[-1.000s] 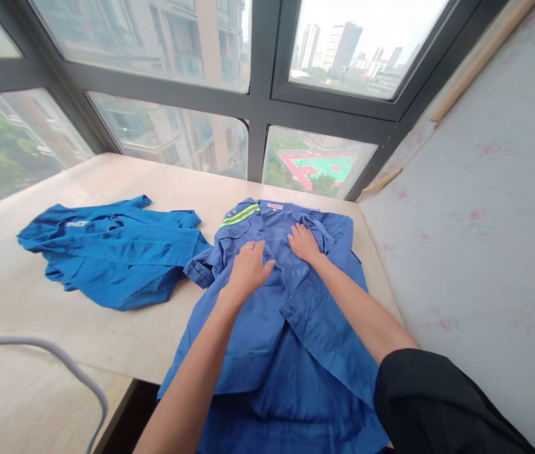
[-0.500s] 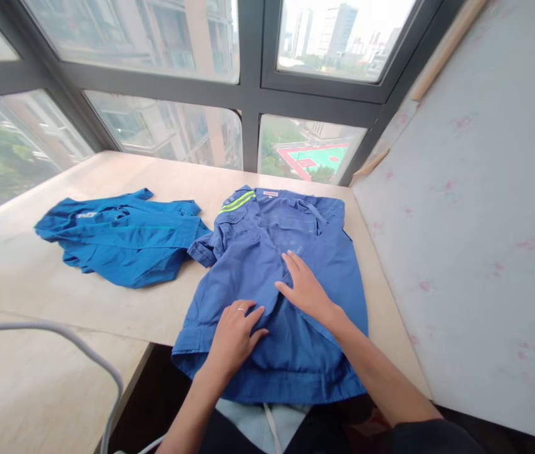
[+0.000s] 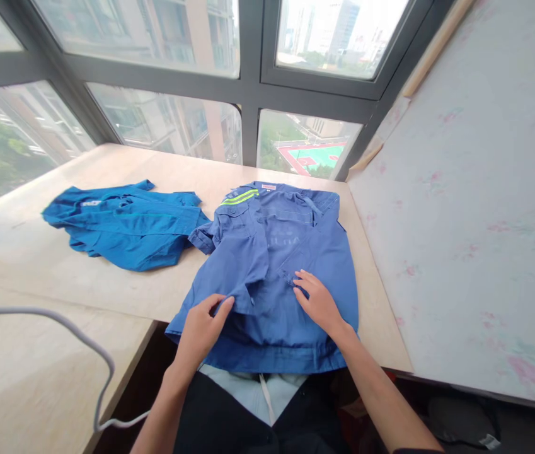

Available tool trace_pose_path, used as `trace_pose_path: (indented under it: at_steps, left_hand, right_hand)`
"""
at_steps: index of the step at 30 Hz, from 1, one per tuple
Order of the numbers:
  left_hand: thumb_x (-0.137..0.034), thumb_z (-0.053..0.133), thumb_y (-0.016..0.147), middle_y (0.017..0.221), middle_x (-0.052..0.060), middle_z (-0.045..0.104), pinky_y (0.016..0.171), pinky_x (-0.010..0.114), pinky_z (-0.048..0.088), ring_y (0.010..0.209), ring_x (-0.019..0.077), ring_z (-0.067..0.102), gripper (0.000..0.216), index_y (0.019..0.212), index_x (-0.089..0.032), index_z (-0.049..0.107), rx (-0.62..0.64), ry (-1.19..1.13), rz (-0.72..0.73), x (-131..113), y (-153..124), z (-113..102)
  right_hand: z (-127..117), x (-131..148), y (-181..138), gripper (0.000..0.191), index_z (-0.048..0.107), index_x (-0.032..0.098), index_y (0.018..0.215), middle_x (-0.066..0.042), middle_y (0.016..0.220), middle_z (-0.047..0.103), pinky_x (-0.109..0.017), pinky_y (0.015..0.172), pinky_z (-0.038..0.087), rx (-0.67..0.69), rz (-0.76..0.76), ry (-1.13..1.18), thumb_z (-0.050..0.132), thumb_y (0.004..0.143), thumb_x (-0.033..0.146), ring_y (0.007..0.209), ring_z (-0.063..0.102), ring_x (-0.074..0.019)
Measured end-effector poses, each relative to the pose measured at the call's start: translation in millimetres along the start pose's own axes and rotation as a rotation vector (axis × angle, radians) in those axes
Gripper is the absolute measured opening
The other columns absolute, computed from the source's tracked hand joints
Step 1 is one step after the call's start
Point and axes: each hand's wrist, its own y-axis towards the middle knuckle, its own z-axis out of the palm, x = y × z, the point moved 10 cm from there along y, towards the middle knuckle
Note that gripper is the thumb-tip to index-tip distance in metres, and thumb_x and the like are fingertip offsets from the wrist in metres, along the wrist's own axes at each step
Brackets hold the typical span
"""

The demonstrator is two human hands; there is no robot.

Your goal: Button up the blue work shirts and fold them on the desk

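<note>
Bare table (image 3: 82, 296) lies open left of the shirt (image 3: 271, 265); wall (image 3: 460, 189) blocks the right.

Under your hands lies a mid-blue short-sleeved cotton work shirt (image 3: 271, 265) with yellow-green reflective stripes on one shoulder. You have it spread nearly flat on the pale wooden tabletop (image 3: 120, 296), collar toward the far edge of that tabletop and hem hanging just over its near edge. Its front panels overlap loosely, creased down the middle, and one short sleeve sticks out sideways.
</note>
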Motion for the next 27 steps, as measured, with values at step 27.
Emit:
trace_pose_path:
  at_steps: [27]
  left_hand:
    - [-0.045,0.05,0.09,0.089,0.016,0.064,0.077,0.043,0.05,0.094,0.0337,0.061,0.037,0.07,-0.017,0.063,-0.075,0.635,0.115,-13.6,-21.0,12.8]
  right_hand:
    - [-18.2,25.7,-27.0,0.018,0.067,0.022,0.084,-0.006,0.105,0.074,-0.038,0.092,0.052,0.149,0.15,0.255,0.05,0.088,0.021,0.101,0.068,-0.0222]
